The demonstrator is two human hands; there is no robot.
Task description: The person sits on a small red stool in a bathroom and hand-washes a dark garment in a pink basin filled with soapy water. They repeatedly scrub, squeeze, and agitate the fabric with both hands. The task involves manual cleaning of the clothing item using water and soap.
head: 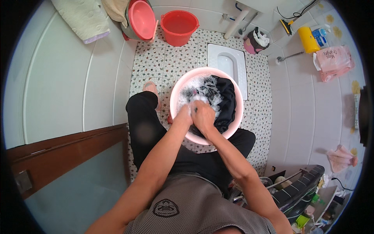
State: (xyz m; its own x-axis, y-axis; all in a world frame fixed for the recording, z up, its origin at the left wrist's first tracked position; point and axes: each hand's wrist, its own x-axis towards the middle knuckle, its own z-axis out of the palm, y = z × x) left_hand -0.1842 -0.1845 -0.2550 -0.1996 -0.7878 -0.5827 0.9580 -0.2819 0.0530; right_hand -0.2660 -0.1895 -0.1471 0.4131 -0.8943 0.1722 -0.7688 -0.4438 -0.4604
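A pale pink plastic basin (239, 117) stands in front of me, between my knees. Black wet cloth (227, 93) fills its right side, and white suds (187, 84) cover much of the left and middle. My left hand (185, 114) and my right hand (203, 114) are close together over the basin, low in its middle, with foam about the fingers. The right hand is curled, its knuckles up, against dark soapy cloth. Foam and blur hide the fingers of the left hand, so its grip does not show.
Beyond the basin lie a white squat toilet (211, 55), a red bucket of water (179, 32) and a small waste bin (257, 42). Pink basins (142, 19) lean at the upper left. A cluttered rack (301, 187) is at the lower right, a brown-framed door (67, 152) at the left.
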